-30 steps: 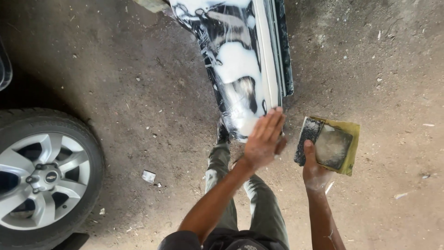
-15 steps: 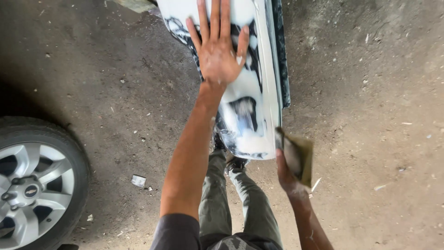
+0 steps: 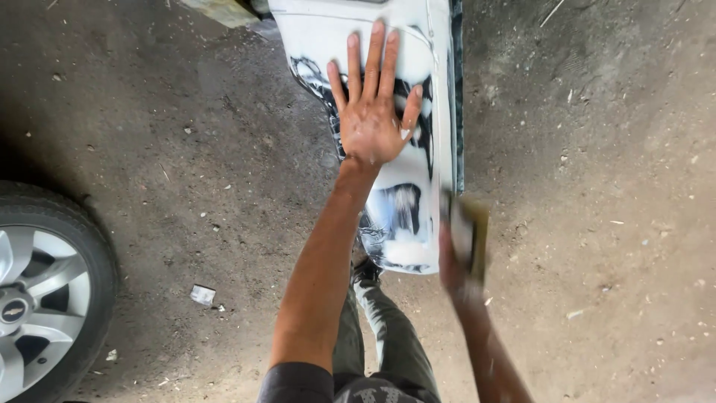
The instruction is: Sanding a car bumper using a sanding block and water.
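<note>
Left hand [image 3: 371, 119] pressed flat, fingers spread, on the white car panel [image 3: 395, 149] lying on the dirt floor [image 3: 597, 186], likely steadying it. Right hand [image 3: 456, 265], blurred, gripping a yellowish sanding sheet [image 3: 471, 237] at the panel's right edge.

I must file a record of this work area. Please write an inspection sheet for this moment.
Surface: dusty ground, small debris scattered.
Job's things: white car panel with dark patches, lying on the ground; sanding pad, blurred.
Clutter: paper scrap near the wheel.
Hands: left hand flat on the panel, fingers spread; right hand holds the pad at the panel's right edge.
Cables: nothing seen.
Surroundings: car wheel at left; the person's legs below.
</note>
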